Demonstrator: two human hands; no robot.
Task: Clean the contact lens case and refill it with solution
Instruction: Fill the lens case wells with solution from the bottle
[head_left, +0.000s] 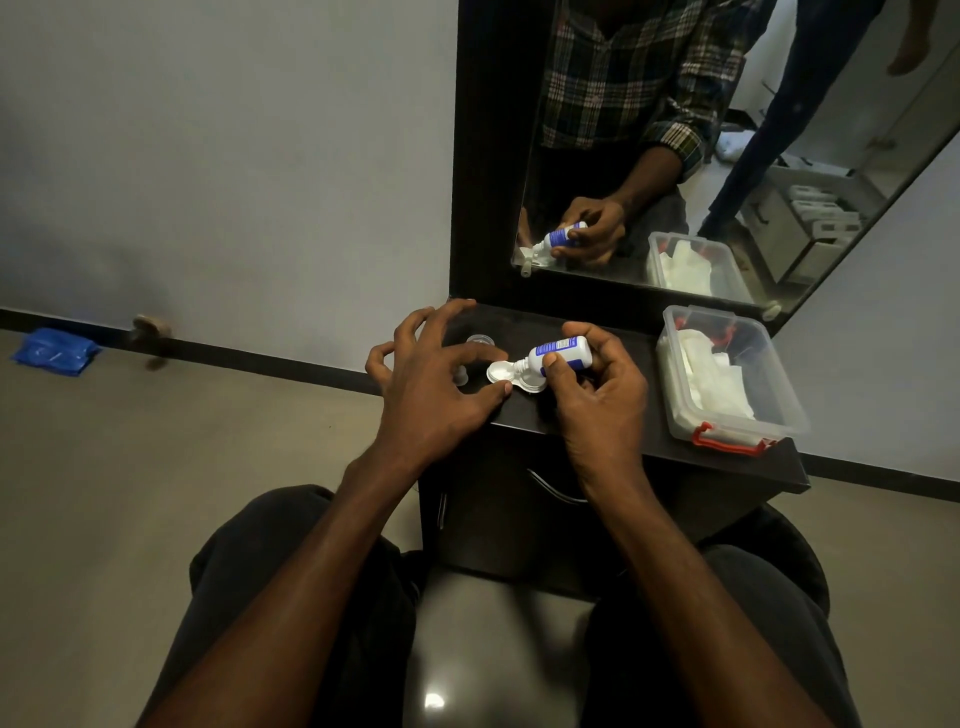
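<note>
Right hand (597, 395) gripped the solution bottle (558, 351), tipped with its nozzle down over the white contact lens case (501, 375) on the dark surface (623, 436). Left hand (431, 384) spread, thumb tip touching the case's near rim, other fingers lifted and apart. Two small clear caps (479, 340) lay by the surface's far left corner, partly hidden behind the left hand. Clear plastic box (727, 374) with red latches sat along the right edge, white tissues inside. Mirror (675, 156) stood at the far edge. Blue packet (54, 352) lay on the floor by the wall.
</note>
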